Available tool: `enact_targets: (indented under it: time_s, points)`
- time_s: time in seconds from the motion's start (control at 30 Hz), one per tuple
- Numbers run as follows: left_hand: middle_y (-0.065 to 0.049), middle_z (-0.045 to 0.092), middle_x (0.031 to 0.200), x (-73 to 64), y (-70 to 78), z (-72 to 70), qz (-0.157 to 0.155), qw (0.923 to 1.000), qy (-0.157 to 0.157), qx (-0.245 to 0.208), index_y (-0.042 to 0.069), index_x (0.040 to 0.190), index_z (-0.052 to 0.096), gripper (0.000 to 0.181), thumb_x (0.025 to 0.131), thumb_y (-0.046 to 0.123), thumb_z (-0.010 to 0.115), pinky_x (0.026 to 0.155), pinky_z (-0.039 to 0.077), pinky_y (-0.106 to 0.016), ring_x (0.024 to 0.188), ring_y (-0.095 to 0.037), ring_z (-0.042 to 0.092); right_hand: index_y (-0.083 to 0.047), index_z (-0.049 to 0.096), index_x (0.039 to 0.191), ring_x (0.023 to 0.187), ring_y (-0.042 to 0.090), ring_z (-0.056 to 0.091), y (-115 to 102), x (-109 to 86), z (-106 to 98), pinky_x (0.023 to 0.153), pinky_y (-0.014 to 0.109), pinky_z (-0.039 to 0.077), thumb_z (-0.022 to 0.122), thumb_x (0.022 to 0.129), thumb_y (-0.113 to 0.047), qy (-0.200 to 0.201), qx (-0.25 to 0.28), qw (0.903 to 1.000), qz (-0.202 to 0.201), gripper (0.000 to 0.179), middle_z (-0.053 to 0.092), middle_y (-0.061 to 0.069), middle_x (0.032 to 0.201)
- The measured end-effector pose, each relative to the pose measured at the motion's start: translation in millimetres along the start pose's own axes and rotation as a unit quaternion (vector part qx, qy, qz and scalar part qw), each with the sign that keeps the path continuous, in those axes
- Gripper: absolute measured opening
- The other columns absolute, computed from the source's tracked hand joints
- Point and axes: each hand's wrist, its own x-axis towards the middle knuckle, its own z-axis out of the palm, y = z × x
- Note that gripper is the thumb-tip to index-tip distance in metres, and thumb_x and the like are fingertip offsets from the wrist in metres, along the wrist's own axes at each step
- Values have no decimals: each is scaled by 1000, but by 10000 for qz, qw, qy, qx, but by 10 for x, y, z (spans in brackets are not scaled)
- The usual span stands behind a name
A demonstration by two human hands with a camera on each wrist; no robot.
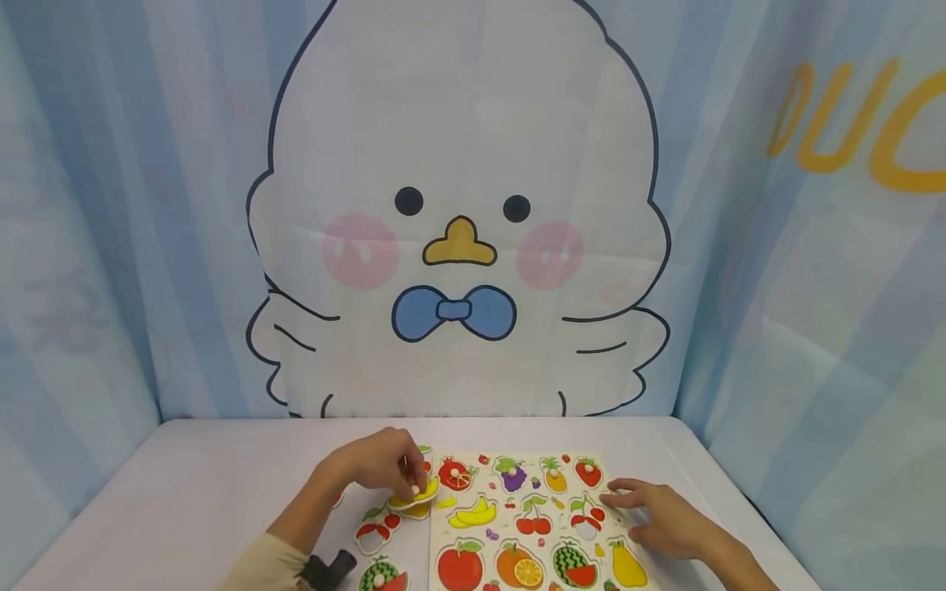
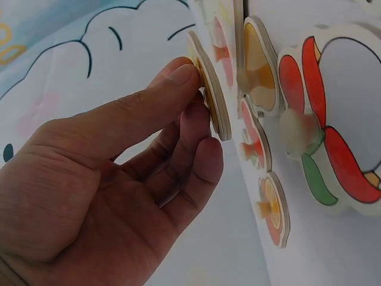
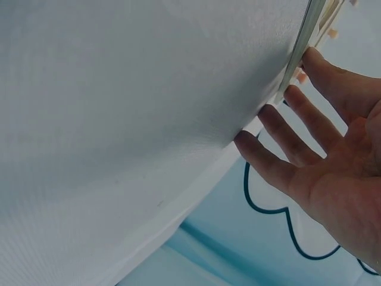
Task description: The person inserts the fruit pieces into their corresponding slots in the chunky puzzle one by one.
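Note:
My left hand (image 1: 386,464) pinches a yellow banana puzzle piece (image 1: 421,495), tilted beside the left edge of the fruit puzzle board (image 1: 502,535). In the left wrist view the piece (image 2: 215,101) stands edge-on between thumb and fingers. Under it lies another yellow piece (image 1: 416,512), partly hidden. A printed banana picture (image 1: 473,515) is on the board close to the held piece. My right hand (image 1: 668,519) rests at the board's right edge, fingers spread. In the right wrist view its thumb and a fingertip (image 3: 292,92) touch the board's edge (image 3: 297,50).
Left of the board lie a red-and-white piece (image 1: 373,533) and a watermelon piece (image 1: 381,577), with several other knobbed pieces, including an orange (image 2: 274,208). Knobs show on the pomegranate (image 1: 455,474), grapes (image 1: 512,476), pineapple (image 1: 553,476) and strawberry (image 1: 588,472) along the board's far row.

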Motion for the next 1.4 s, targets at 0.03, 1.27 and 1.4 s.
enact_targets:
  time_s: [0.03,1.27,1.4]
  points:
    - [3,71,83,13,16,6,25,10000,-9,-5,15,81,79,16,83,1,85,70,53,-29,75,-17,59,-20,75,130,131,38,56,0,2,0,109,66,44,83,81,-1,-9,-1,10000,2,52,62,5,145]
    - [8,67,73,364,342,291,549,9981,-274,108,15,80,79,15,83,2,85,60,47,-19,65,-6,53,-18,75,129,132,40,55,17,-9,-3,110,68,41,83,81,1,38,149,9998,-100,52,63,6,143]
    - [9,69,75,412,369,338,536,9978,-324,196,16,80,80,13,84,4,85,65,50,-19,67,-6,55,-17,75,129,133,40,55,28,-10,-8,110,69,40,82,81,2,23,192,9997,-153,52,63,6,143]
